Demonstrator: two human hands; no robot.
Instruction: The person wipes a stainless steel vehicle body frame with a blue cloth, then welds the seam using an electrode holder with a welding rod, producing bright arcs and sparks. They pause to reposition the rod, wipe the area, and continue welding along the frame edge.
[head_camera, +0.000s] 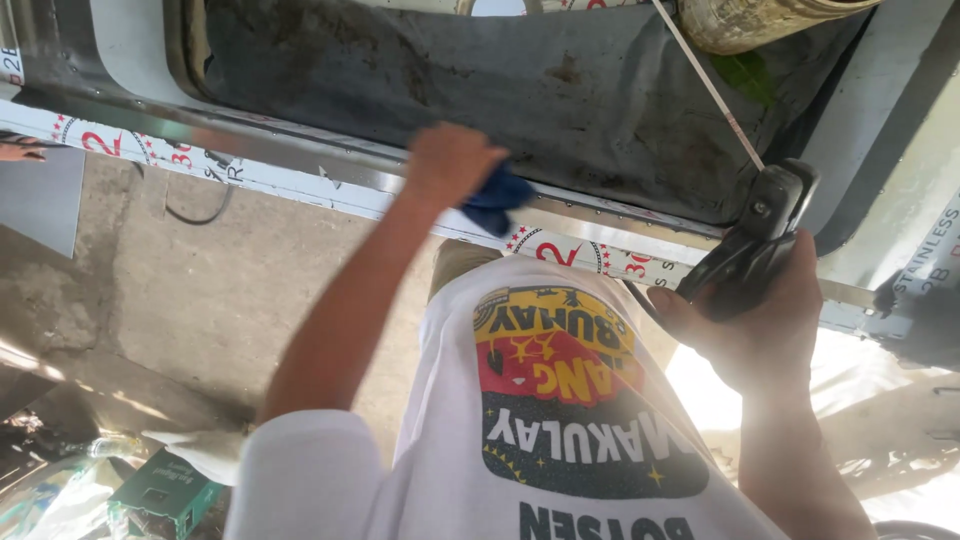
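Note:
My left hand (450, 160) is closed on a blue cloth (497, 200) and presses it against the shiny metal sill (300, 165) of a vehicle body. Behind the sill lies a dirty dark floor panel (480, 80). My right hand (760, 330) grips a black handled tool (755, 240) at the right end of the sill. A thin rod (705, 80) runs up and to the left from that tool. My white printed shirt (560, 400) fills the lower middle of the view.
Concrete floor (200, 290) lies below the sill on the left, with a black cable (200, 215) hanging over it. A green box (160, 495) sits at the bottom left among clutter. A yellowish cylinder (760, 20) and a green leaf (745, 72) rest on the panel's far right.

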